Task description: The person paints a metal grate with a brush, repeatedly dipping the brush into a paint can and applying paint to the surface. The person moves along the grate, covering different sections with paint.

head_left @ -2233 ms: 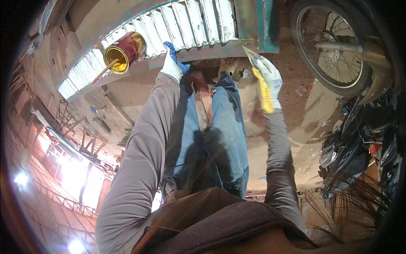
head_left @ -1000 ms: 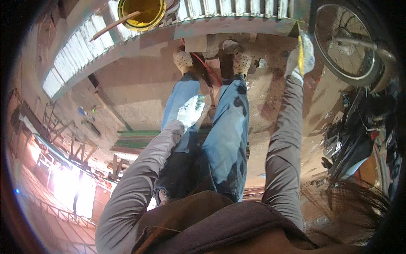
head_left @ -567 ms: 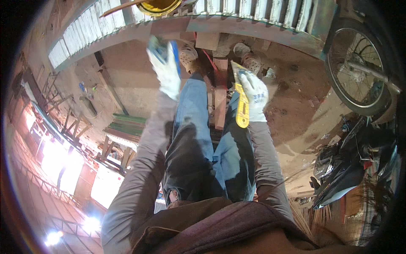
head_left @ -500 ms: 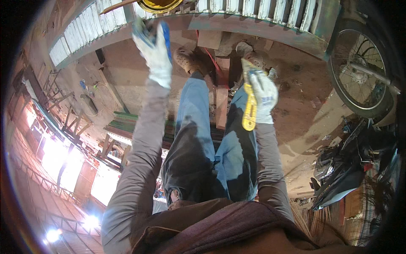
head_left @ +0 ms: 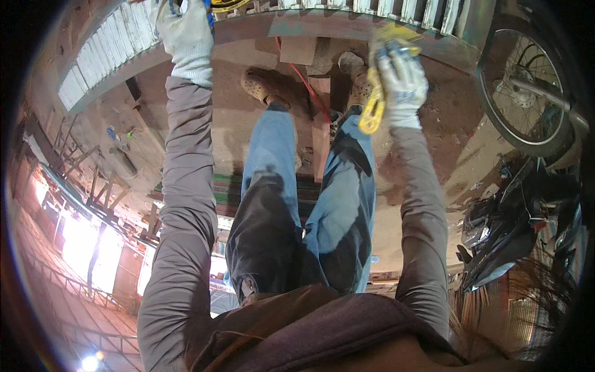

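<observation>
My right hand (head_left: 401,77), in a white and blue work glove, is closed round the yellow handle (head_left: 372,104) of a flat scraper like a putty knife. Its yellowish blade end (head_left: 396,38) is smeared by motion and overlaps the near edge of a curved grey panel (head_left: 347,26) with white slats. At the top left my left hand (head_left: 186,40), gloved alike, reaches over the panel beside a yellow round container (head_left: 230,6). The picture's upper edge cuts off most of this container. The left fingertips are partly cut off too, so their grip cannot be made out.
A spoked wheel (head_left: 527,93) stands at the right, past the panel's end. Below it lies a dark motorbike part (head_left: 505,229). A plank (head_left: 321,111) and a red cord (head_left: 304,77) lie between my feet. Wooden frames (head_left: 102,180) stand at the left.
Both hands have moved forward, the left one also leftward to beside the yellow container. My right hand has brought the scraper up to the panel's near edge.
</observation>
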The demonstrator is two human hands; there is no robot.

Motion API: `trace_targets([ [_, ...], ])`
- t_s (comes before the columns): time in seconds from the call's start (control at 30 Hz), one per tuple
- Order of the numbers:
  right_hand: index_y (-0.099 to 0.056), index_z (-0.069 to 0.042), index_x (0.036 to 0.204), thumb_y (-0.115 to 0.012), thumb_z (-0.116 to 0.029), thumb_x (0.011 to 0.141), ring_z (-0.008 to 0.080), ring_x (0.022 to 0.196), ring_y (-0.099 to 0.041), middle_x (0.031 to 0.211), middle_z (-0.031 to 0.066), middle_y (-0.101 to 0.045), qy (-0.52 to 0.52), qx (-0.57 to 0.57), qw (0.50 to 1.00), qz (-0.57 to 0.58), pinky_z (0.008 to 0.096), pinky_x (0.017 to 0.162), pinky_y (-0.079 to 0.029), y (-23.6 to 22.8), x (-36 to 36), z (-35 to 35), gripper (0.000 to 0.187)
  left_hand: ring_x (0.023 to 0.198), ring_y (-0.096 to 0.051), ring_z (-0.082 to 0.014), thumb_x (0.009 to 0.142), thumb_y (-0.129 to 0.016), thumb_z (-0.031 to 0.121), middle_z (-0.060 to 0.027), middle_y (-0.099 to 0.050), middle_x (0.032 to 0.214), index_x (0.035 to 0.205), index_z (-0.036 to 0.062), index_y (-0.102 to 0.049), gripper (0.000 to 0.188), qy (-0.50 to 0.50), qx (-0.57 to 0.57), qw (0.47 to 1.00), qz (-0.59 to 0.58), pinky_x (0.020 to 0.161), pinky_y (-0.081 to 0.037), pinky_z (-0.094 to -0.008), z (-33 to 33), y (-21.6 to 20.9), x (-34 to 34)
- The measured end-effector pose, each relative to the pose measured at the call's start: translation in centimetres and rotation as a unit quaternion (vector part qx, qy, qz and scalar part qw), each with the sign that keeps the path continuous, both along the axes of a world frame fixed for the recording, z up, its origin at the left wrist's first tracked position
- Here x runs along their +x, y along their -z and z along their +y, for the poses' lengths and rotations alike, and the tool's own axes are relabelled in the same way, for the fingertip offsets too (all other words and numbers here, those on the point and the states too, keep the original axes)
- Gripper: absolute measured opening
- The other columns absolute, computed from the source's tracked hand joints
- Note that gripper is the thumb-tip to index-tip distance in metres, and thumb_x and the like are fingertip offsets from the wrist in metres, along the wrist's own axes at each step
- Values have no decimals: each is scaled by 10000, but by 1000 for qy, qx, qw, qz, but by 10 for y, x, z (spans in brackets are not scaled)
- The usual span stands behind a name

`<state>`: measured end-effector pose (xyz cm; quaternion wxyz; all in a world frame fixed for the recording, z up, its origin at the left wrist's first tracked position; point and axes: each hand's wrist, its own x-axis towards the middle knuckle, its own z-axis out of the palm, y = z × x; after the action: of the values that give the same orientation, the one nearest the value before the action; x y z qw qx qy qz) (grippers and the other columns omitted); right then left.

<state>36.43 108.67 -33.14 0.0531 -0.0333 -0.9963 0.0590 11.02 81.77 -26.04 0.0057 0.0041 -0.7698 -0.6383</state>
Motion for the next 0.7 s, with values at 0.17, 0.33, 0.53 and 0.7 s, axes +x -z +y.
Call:
trace_targets([
  [0.17, -658, -167, 1139, -648, -148, 762, 269, 1017, -650, 1154, 70, -664, 35, -64, 997, -38, 407, 894, -515, -3, 64, -21, 378, 931, -630, -125, 940, -650, 160, -80, -688, 1053, 1168, -25, -645, 294, 32, -107, 993, 23, 870, -501, -253, -21, 2, -3],
  [0.33, -644, -52, 1160, -673, -124, 814, 283, 979, -666, 1127, 111, -674, 216, -31, 973, 78, 372, 858, -535, -31, 25, 12, 355, 963, -642, -142, 928, -660, 134, -98, -690, 1072, 1148, -42, -655, 282, -10, -55, 997, -48, 875, -510, -249, -23, -23, 1],
  [0.53, -648, -149, 1160, -610, -136, 890, 203, 960, -671, 1150, 60, -664, 264, -9, 965, -6, 299, 785, -559, -3, -8, -22, 273, 941, -645, -130, 905, -685, 103, -90, -699, 1053, 1150, -41, -656, 286, 43, -65, 996, 38, 862, -511, -243, -18, -20, -3],
  [0.7, -642, -148, 1163, -629, -189, 780, 243, 1093, -598, 1194, 65, -639, 177, -89, 976, -92, 424, 886, -449, -34, -43, -128, 385, 865, -622, -92, 949, -614, 96, -52, -690, 957, 1006, -14, -696, 148, 13, -32, 998, 47, 783, -500, -204, 9, -52, 6],
])
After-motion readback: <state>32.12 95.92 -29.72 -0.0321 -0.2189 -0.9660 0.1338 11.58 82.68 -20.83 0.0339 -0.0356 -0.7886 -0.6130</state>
